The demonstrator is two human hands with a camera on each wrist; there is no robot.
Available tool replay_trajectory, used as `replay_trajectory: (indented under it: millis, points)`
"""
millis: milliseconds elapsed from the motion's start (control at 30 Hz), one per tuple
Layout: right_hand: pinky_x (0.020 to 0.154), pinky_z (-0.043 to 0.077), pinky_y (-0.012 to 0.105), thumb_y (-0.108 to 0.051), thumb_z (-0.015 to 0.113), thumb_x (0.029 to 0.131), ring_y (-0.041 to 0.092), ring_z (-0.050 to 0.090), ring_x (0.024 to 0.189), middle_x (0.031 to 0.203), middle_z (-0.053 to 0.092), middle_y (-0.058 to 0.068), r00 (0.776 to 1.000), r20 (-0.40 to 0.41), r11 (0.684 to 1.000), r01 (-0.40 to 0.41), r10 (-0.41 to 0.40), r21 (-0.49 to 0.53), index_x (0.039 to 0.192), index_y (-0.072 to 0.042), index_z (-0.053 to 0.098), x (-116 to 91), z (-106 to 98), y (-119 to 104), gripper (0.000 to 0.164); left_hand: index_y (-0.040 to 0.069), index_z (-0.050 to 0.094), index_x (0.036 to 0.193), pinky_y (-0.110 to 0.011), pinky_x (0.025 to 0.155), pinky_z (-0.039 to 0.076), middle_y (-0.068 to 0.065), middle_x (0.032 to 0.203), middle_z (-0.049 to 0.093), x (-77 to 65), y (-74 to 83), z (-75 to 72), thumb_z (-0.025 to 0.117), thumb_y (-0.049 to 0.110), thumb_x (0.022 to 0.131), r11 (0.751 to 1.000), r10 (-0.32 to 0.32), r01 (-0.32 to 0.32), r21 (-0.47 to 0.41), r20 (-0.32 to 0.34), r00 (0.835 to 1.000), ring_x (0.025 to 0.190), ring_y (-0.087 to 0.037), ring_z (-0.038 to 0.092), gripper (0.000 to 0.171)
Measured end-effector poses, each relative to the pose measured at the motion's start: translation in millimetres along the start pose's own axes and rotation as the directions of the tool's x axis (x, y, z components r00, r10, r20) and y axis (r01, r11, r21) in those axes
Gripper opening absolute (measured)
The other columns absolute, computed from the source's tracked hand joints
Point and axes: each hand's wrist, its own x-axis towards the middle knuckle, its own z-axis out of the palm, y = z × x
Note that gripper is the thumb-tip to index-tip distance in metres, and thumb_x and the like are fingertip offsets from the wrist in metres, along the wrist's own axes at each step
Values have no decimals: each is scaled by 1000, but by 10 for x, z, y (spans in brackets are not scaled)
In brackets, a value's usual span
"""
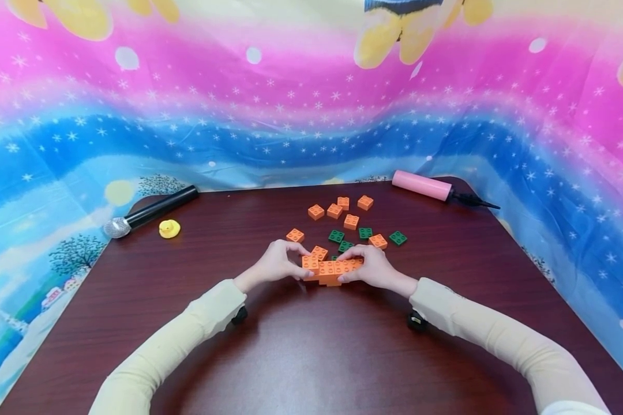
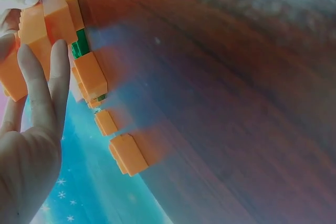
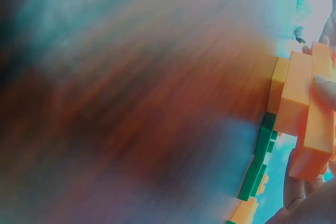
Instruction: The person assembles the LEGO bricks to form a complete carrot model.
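Several orange building bricks form a joined row [image 1: 327, 268] between the two hands, over the dark table. At its left end, my left hand [image 1: 276, 262] pinches a square orange brick [image 1: 310, 262] between thumb and fingers. Whether that brick is locked onto the row cannot be told. My right hand [image 1: 378, 268] grips the row's right part, thumb on the near side and fingers at the far side. In the left wrist view, the left hand [image 2: 34, 150] has fingertips against the orange bricks. A long orange brick [image 3: 317, 140] shows in the right wrist view, at the right fingers.
Loose orange bricks [image 1: 351, 222] and green bricks [image 1: 366, 233] lie scattered beyond the hands. A yellow rubber duck [image 1: 169, 229] and a black microphone [image 1: 156, 210] lie at the back left. The pink hand pump [image 1: 422, 185] is at the back right, near the patterned cloth [image 1: 301, 138].
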Motion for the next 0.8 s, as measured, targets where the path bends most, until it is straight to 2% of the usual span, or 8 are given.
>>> replay_trajectory:
  millis: [67,133,233,333,433,500,633,800]
  points:
    - [88,48,43,-26,85,72,21,60,100,108,70,3,1000,2,1000,0,0,1,105,-16,74,2,1,3,36,6,73,101,-27,67,47,-5,69,69,6,-11,-2,84,21,72,1000,18,-18,16,-11,1000,61,-14,56,34]
    - [88,48,43,-26,84,72,22,60,100,109,70,4,1000,4,1000,-2,2,1,105,-16,74,2,1,6,36,4,73,101,-28,64,48,-6,66,68,11,-23,-1,84,20,72,1000,21,-21,-4,-5,1000,58,-18,57,35]
    - [88,48,43,-27,84,72,22,60,101,109,70,4,1000,7,1000,-7,7,-2,105,-16,74,-1,0,10,37,3,72,102,-33,59,54,-9,63,68,12,-30,4,83,17,72,998,-13,14,-68,17,1000,51,-24,62,35]
    - [88,48,42,-27,85,71,21,60,101,109,70,3,1000,5,1000,-8,9,-9,105,-16,74,1,-4,14,37,4,72,103,-37,54,55,-7,60,66,16,-34,11,83,15,72,994,-53,56,-95,26,998,50,-28,62,35]
    - [88,48,43,-27,85,71,21,60,101,109,70,3,1000,1,1000,-4,4,-18,105,-17,74,6,-7,14,37,5,72,102,-35,49,52,-5,58,65,23,-34,15,84,14,71,994,-66,67,-81,13,998,45,-28,56,34]
    - [88,47,43,-27,85,71,22,60,101,109,70,3,1000,-1,1000,-2,2,-22,105,-17,74,7,-8,5,37,5,72,100,-32,46,50,-5,60,66,23,-29,16,84,14,70,995,-72,72,-75,6,997,42,-22,52,33]
    - [89,47,44,-27,85,71,22,59,102,109,70,3,1000,-1,1000,-9,9,-16,105,-17,74,0,-12,-11,37,6,73,100,-30,45,48,-6,64,67,24,-14,16,84,14,70,994,-89,89,-70,8,996,40,-15,48,33]
    - [90,47,44,-27,85,71,22,59,102,110,70,3,1000,2,1000,-21,22,-17,106,-17,74,-9,-11,-8,38,6,73,99,-29,44,47,-10,66,67,28,1,12,85,17,69,992,-107,108,-63,17,994,39,-14,44,34]
